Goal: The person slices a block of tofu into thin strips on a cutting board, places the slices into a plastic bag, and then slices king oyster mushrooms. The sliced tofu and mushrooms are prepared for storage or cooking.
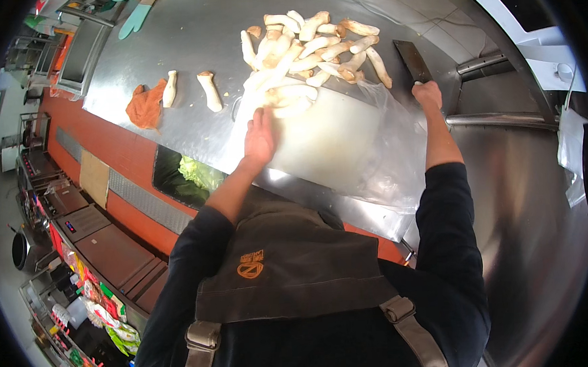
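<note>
My right hand [427,96] grips the handle of a cleaver [412,61], its broad dark blade pointing away from me at the table's right side. My left hand [260,139] lies at the left part of a white cutting board [346,126], fingers stretched toward several king oyster mushrooms [289,96] on the board's far part. Whether the fingertips touch a mushroom I cannot tell, as glare washes out that spot. Beyond the board spreads a heap of king oyster mushrooms [312,48]. A clear plastic bag [397,153] lies crumpled over the board's right side.
Two single mushrooms, one upright-looking [169,89] and one farther right [210,92], lie left of the board on the steel table [182,50]. Near them is an orange-brown cloth [146,105]. A black bin with leafy greens [196,171] stands below the near edge. A steel wall panel [515,212] bounds the right.
</note>
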Demonstrator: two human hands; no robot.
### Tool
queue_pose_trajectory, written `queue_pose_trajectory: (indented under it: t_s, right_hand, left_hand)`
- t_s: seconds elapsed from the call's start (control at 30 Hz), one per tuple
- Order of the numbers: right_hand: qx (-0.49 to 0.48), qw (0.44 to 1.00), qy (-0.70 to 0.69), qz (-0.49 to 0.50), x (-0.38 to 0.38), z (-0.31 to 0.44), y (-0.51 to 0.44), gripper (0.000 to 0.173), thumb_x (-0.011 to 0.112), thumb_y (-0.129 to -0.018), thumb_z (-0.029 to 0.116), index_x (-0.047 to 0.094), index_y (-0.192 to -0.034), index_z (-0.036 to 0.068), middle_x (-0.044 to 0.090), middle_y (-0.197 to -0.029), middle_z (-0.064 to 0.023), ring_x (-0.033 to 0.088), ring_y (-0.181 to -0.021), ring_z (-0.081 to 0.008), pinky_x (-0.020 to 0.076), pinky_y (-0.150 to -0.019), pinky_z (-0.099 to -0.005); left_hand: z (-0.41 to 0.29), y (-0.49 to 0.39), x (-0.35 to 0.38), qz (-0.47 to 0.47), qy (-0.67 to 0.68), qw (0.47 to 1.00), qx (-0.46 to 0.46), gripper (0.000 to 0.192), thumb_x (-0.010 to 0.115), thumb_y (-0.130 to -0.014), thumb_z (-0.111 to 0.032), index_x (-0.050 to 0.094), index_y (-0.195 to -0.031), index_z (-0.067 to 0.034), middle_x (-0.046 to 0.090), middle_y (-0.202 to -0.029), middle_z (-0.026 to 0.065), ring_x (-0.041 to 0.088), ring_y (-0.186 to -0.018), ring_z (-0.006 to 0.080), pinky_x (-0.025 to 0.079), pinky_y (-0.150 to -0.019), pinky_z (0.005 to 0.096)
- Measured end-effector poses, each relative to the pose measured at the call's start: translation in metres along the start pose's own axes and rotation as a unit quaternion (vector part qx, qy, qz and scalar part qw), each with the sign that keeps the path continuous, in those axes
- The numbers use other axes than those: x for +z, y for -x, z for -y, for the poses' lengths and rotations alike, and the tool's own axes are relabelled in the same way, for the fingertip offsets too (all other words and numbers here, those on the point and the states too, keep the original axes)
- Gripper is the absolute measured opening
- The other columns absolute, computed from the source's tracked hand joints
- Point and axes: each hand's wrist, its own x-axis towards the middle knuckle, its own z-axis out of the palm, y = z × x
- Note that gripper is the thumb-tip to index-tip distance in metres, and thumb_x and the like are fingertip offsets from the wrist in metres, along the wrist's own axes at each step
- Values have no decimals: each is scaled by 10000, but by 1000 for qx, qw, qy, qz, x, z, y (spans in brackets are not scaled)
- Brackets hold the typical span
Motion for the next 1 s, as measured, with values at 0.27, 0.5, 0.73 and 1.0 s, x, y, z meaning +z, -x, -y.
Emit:
queue_pose_trajectory:
  t_s: [0.27, 0.5, 0.73, 1.0]
  right_hand:
    - [-149, 969, -173, -93, -99, -23, 154, 452, 772, -936, 246, 656, -1295, -2, 787, -1011, -164, 765, -860, -274, 610, -762, -412]
    - [-169, 885, -420, 114, -1, -28, 353, 94, 713, -1014, 79, 745, -1059, 3, 682, -724, -14, 577, -533, -93, 503, -498, -304]
    - [-196, 945, -240, 104, 124, 10, 412, 210, 701, -944, 134, 708, -1019, -62, 674, -735, -248, 677, -627, -352, 521, -630, -462]
    - [-217, 939, -212, 160, 173, 26, 405, 264, 672, -896, 145, 733, -1036, -70, 706, -813, -309, 731, -786, -456, 571, -745, -513]
  left_hand:
    - [52, -48, -8, 42, 117, 978, 168, 364, 657, -922, 57, 671, -1264, -67, 639, -1404, 178, 636, -1257, 445, 545, -1068, 491]
    - [69, -46, -28, 56, 118, 942, 309, 330, 698, -850, 98, 683, -1146, -46, 597, -1399, 220, 598, -1294, 452, 546, -1052, 465]
    - [61, -2, -17, 1, 189, 977, 95, 418, 865, -818, -119, 628, -1152, -38, 620, -1332, 238, 608, -1241, 445, 539, -990, 495]
    - [53, -2, -3, 85, 189, 973, -105, 657, 936, -815, -251, 478, -1202, 19, 718, -974, 242, 728, -887, 435, 582, -820, 513]
